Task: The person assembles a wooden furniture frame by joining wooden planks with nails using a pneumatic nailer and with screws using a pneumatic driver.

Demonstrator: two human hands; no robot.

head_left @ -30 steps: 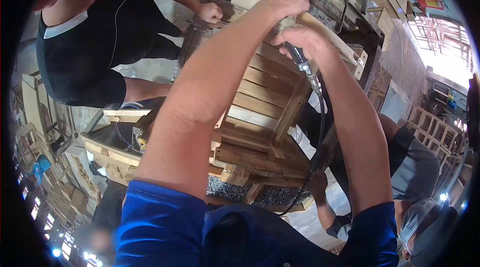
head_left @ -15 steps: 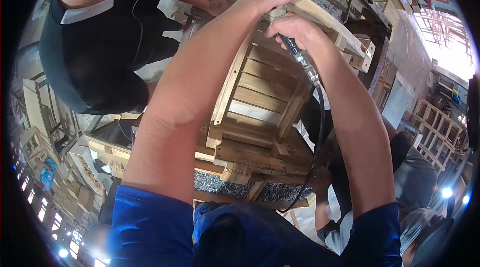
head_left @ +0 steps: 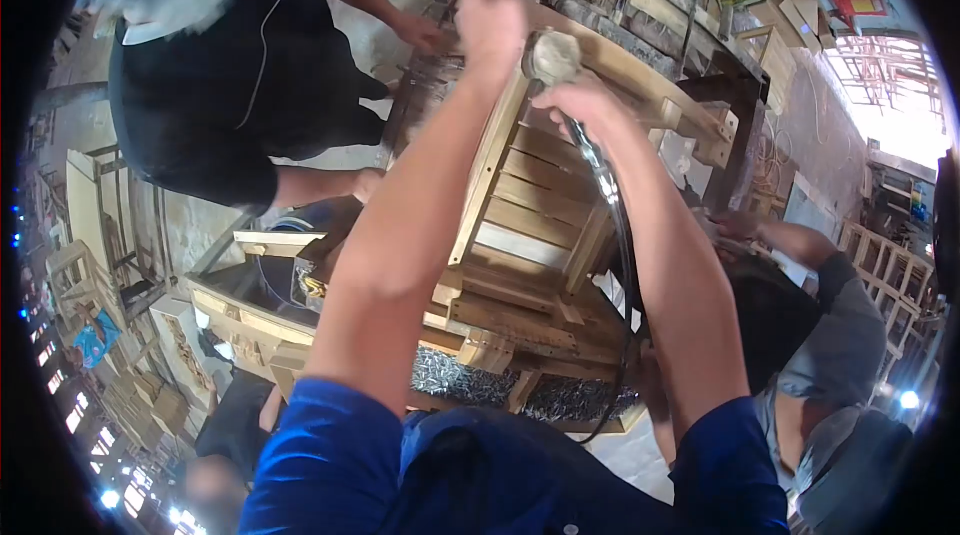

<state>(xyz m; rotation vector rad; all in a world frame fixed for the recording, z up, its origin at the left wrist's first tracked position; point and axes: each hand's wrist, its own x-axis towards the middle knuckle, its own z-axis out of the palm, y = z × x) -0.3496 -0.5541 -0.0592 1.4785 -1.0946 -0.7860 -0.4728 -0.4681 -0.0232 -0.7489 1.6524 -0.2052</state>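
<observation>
My right hand is closed round the handle of an air tool. The tool has a round, dusty head, and a black hose runs from its handle toward me. Its head is beside a curved wooden rail at the top of a slatted wooden frame. My left hand is raised just left of the tool, near the frame's upper left corner. Motion blur smears its fingers, so I cannot make out whether it grips anything.
A trough of small metal fasteners lies at the near side. A person in black stands at the left, one hand by the bench. Another person in grey is at the right. Cardboard boxes are at the back right.
My left hand has moved left, off the curved rail and away from my right hand. The tool's head has come into fuller view. The person at the left has leaned in.
</observation>
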